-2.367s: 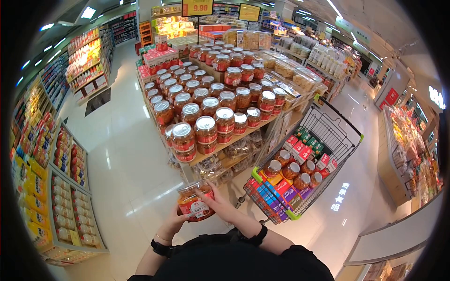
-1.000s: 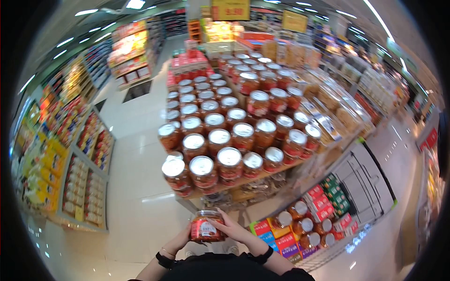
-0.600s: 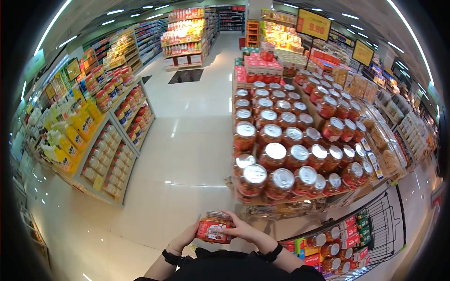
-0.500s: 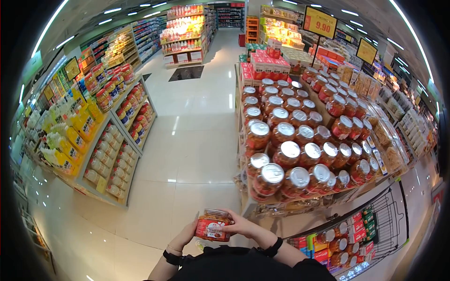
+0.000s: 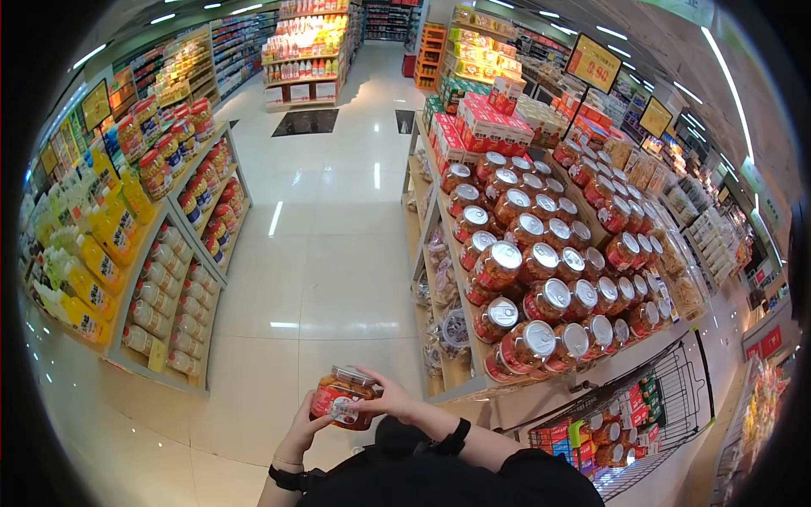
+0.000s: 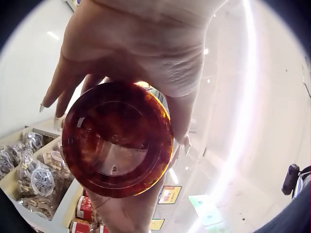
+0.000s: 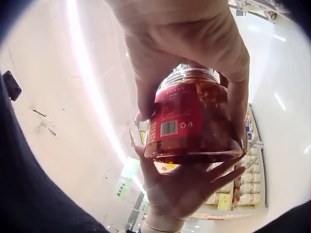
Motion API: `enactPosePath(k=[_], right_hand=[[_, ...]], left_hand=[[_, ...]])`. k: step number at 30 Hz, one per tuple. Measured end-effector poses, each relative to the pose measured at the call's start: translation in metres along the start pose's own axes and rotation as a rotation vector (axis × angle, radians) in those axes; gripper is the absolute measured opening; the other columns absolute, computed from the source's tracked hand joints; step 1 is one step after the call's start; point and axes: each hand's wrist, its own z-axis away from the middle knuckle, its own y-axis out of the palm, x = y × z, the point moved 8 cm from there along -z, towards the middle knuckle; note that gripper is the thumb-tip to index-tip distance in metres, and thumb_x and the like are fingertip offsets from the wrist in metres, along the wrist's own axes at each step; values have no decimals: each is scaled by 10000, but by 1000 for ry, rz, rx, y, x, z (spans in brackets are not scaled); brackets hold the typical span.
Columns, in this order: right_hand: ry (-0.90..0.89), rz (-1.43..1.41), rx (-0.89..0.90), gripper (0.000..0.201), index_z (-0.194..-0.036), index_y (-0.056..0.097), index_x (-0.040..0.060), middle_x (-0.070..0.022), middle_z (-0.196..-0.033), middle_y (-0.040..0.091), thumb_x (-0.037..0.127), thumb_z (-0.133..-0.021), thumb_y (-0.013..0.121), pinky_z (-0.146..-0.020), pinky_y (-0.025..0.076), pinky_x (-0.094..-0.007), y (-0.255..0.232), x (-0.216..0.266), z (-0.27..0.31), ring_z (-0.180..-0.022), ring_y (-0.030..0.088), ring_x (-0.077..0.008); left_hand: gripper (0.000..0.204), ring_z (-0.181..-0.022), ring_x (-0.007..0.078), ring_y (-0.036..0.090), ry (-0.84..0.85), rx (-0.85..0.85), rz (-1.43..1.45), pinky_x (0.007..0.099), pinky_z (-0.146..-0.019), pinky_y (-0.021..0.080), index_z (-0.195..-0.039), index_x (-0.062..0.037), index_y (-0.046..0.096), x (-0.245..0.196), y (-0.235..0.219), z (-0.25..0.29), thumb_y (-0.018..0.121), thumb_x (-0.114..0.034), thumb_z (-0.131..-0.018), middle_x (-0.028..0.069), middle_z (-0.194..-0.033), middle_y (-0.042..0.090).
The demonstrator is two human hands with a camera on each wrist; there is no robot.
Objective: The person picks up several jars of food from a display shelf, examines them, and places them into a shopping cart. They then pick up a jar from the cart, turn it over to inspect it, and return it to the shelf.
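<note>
Both hands hold a glass jar of reddish-brown preserved food (image 5: 345,399) in front of the body, a little tilted in the head view. It has a red label with a white round patch and a clear-looking silver lid. My left hand (image 5: 302,429) grips it low on the left; the left wrist view looks straight at the round jar bottom (image 6: 116,141). From the other side, my right hand (image 5: 390,399) curls round the upper part, thumb across the label. A barcode on the red label (image 7: 176,119) faces the right wrist view.
A display of similar jars (image 5: 541,262) stands ahead on the right. Below it sits a shopping cart (image 5: 676,422) with jars and boxes. Shelves of yellow bottles and white jars (image 5: 156,291) line the left, with a tiled aisle (image 5: 312,296) between.
The head view has turned left, so the jar display and cart now sit further right and the aisle faces me. Both hands keep hold of the jar throughout.
</note>
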Motion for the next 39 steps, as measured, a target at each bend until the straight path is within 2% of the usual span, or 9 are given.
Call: enactPosePath(k=[6,11,15,19,26,30,32,34,39], right_hand=[[1,-47,-40,805,-1485,279,136,-161,-1236,527,317,-843,730,-770,545,-325,-29,26,-48,-1030,598,-209],[2,-79,26,746,-1462,321,143,-141,-1326,494,417,-867,678,-827,520,-349,-62,66,-116,-1149,551,-237],[-233,125,43,754,-1443,359,133,-129,-1359,477,354,-826,733,-980,437,-356,-97,129,-167,-1256,461,-247],[-370,94,58,829,-1434,378,101,-110,-1358,482,206,-738,816,-1015,410,-366,-116,200,-186,-1250,468,-231],[-486,-35,-105,823,-1421,398,83,-105,-1361,483,152,-719,823,-1026,403,-349,-174,235,-199,-1245,471,-206],[-452,-53,-337,809,-1386,458,90,-82,-1352,501,176,-682,848,-1047,381,-344,-223,227,-180,-1249,469,-200],[-569,311,-564,820,-1361,494,93,-91,-1348,508,219,-645,871,-1052,377,-348,-243,249,-156,-1243,481,-215],[-509,388,-717,815,-1328,532,87,-117,-1320,523,267,-615,884,-1050,379,-355,-256,259,-129,-1221,504,-240],[-551,752,-1193,810,-1275,579,122,-106,-1267,560,336,-557,885,-1030,381,-399,-285,296,-64,-1180,511,-300]], left_hand=[[634,-1089,155,537,18,44,-20,307,-960,430,-1301,-19,411,-29,-9,-69,744,-200,-793,69,-1161,560],[663,-1097,162,537,64,103,-64,308,-964,427,-1291,-11,418,-66,-30,-150,759,-197,-754,78,-1166,554],[743,-1143,183,520,74,180,-93,318,-990,409,-1310,-7,409,-116,-34,-214,780,-208,-698,96,-1207,534],[877,-1214,216,482,78,259,-158,340,-1046,366,-1346,-4,380,-173,-20,-269,820,-239,-624,112,-1271,507],[939,-1239,237,472,58,370,-26,360,-1063,358,-1387,-9,348,-183,9,-355,833,-219,-611,126,-1318,485],[1067,-1279,262,443,11,646,-94,382,-1082,345,-1496,-68,217,-166,39,-412,840,-131,-633,146,-1394,423],[1078,-1313,266,413,-82,776,-71,389,-1089,342,-1517,-105,169,-158,66,-433,825,-54,-662,153,-1438,381],[1060,-1334,270,387,-126,887,-115,410,-1096,342,-1520,-126,159,-153,86,-458,812,-27,-690,158,-1466,340],[792,-1337,282,387,-129,1099,-343,419,-1072,386,-1493,-123,250,-148,131,-517,689,-79,-834,123,-1479,341]])
